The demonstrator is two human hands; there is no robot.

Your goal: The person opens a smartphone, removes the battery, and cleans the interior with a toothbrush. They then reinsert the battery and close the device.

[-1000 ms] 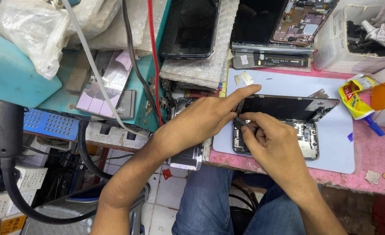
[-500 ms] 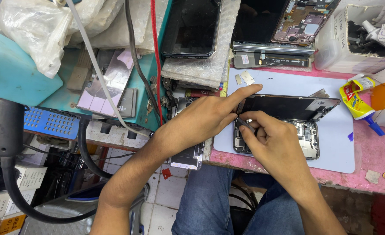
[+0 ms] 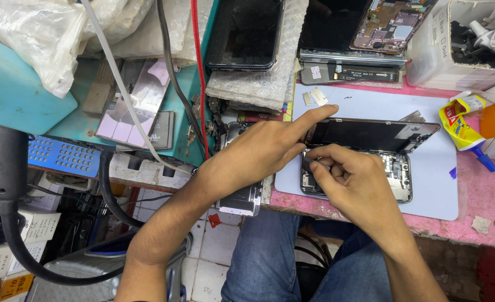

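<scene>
Over the opened phone (image 3: 393, 168), both hands pinch; left hand (image 3: 264, 148) props its screen; right hand's (image 3: 351, 187) grasp is hidden.

We are seeing a glue tube (image 3: 464, 130) lying right of the mat, a dark phone (image 3: 245, 33) resting on bubble wrap (image 3: 258, 86), and a black hose (image 3: 12, 223) hanging at left.

Hands (image 3: 314, 162) — hardly any shift

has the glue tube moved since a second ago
No. The glue tube lies at the same spot by the mat's right edge.
</scene>
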